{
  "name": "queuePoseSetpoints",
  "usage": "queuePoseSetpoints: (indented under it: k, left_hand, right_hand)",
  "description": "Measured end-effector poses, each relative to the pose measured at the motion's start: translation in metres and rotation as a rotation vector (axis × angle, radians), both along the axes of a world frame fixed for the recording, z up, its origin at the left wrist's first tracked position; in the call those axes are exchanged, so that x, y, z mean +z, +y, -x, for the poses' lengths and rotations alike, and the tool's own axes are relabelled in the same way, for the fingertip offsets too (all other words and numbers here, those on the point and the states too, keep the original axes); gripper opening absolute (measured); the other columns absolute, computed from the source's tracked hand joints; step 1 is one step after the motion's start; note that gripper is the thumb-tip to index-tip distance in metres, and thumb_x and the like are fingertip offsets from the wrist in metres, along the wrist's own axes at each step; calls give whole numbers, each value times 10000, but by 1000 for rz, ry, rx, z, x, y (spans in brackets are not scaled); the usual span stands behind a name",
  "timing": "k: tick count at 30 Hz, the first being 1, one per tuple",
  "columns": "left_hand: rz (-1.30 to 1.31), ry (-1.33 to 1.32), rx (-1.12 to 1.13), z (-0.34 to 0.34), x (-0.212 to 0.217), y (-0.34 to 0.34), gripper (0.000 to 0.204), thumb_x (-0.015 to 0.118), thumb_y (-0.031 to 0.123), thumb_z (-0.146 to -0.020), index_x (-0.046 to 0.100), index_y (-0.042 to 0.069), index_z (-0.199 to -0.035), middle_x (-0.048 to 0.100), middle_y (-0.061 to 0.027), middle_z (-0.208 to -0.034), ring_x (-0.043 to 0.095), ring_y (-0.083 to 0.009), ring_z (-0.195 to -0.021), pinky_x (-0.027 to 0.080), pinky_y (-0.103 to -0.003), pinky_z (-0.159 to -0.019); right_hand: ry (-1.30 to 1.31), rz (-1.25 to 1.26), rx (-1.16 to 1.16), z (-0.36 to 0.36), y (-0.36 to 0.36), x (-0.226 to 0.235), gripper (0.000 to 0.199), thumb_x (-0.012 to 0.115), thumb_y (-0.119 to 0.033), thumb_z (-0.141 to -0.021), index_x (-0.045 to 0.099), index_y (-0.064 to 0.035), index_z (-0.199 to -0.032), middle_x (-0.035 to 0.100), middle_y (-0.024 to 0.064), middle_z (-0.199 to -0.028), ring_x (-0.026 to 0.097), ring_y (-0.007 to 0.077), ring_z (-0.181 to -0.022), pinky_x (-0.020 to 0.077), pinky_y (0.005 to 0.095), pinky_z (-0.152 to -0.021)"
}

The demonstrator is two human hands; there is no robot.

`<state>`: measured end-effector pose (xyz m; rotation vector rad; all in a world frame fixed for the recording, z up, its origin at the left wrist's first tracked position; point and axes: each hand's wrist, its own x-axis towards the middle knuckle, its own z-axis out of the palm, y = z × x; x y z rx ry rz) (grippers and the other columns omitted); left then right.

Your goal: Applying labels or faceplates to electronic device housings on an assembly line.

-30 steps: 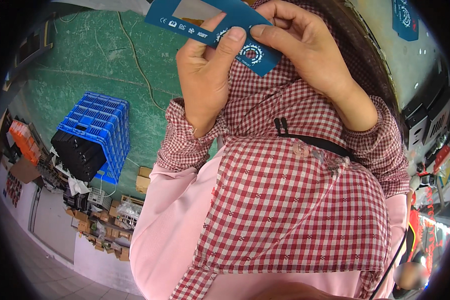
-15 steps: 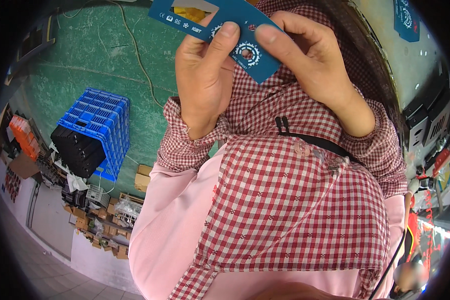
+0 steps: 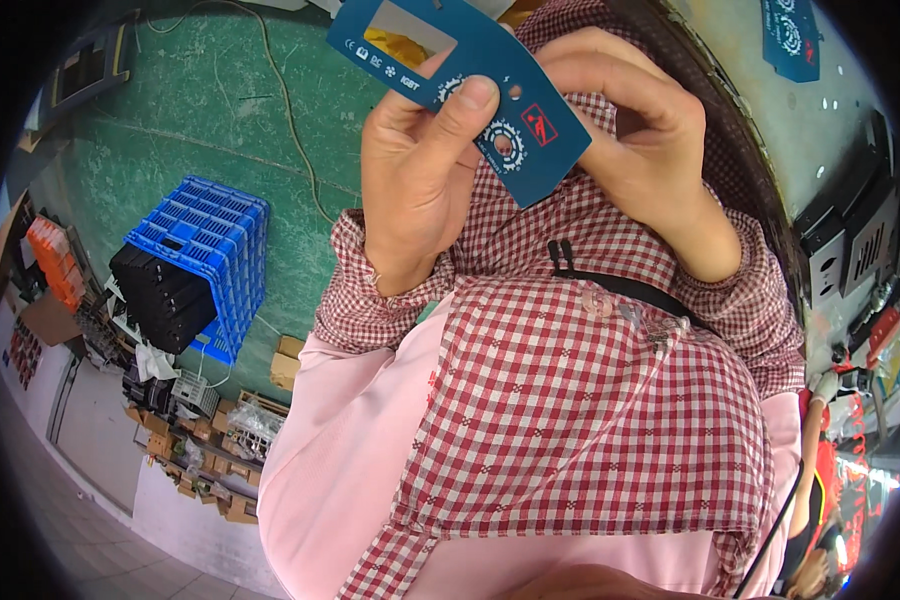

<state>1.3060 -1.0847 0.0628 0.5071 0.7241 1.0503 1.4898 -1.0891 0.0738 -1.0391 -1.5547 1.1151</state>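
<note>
A dark blue panel label (image 3: pixel 545 165) with a rectangular window, round holes and white dial markings is held up at the top middle, tilted down to the right. My left hand (image 3: pixel 420 180) grips its lower edge, with the thumb pressed on the front beside a dial marking and the fingers behind. My right hand (image 3: pixel 645 135) is closed at the label's right edge. Its fingers are bent, and the thumb tip is hidden behind the label. A similar blue label (image 3: pixel 792 45) lies on the pale work surface (image 3: pixel 740 80) at the upper right.
On the green floor (image 3: pixel 300 150) at left, a blue plastic crate (image 3: pixel 240 235) lies with black parts (image 3: pixel 160 300) in it. Cardboard boxes (image 3: pixel 195 455) stand at lower left. Black metal panels (image 3: pixel 865 240) stand at right. Another person's arm (image 3: pixel 815 425) shows at lower right.
The label has shifted down and to the right. My right thumb has gone from its front to behind it, uncovering a red-outlined symbol. My left thumb stays on the front.
</note>
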Motion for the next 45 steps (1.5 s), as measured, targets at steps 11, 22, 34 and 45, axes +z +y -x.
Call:
queuePoseSetpoints:
  k: [11,22,34,45]
  left_hand:
    - [-259,320,-33,-1,55,4,416,693,41,-898,561,-74,-1275,668,-117,-1089,636,-131,-958,529,-261,-849]
    - [-387,631,-95,16,68,2,347,724,-11,-852,629,-54,-1184,622,-75,-1098,621,-112,-907,519,-228,-772]
    - [-467,467,-214,-7,105,66,254,593,133,-974,589,-12,-1182,671,-67,-1034,634,-110,-896,514,-256,-779]
    - [-1086,1512,-68,-84,73,140,363,691,148,-853,545,-54,-1116,553,-212,-1099,515,-367,-1046,408,-430,-916]
  right_hand:
    - [-313,156,-222,1,-4,25,166,656,-89,-883,676,-28,-1037,641,118,-827,620,208,-635,510,297,-622]
    - [281,483,-196,23,29,79,122,601,-133,-982,620,-12,-994,546,-69,-710,450,-13,-606,378,146,-538]
    - [-384,-204,-238,19,17,-1,277,617,-9,-781,617,-24,-1057,649,182,-885,647,373,-793,539,425,-694]
    - [-845,-340,-698,-50,-5,63,139,720,-154,-815,681,-59,-909,657,101,-742,650,276,-688,510,354,-600]
